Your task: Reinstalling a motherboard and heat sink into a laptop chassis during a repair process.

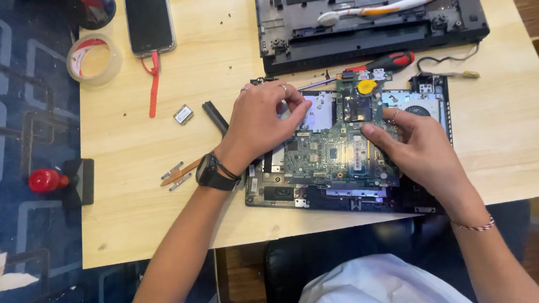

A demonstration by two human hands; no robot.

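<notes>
A green laptop motherboard lies on an opened black laptop base at the front of the wooden table. My left hand, with a black watch on its wrist, rests on the board's upper left edge, fingertips pressing near a silver plate. My right hand grips the board's right edge, thumb on top by the memory slots. A cooling fan shows just beyond my right hand. A yellow coin-cell patch sits at the board's far edge.
Another black laptop shell lies at the back with a white-orange tool on it. A red-black screwdriver, a phone, a tape roll, a small chip, a black bar and thin metal strips lie around.
</notes>
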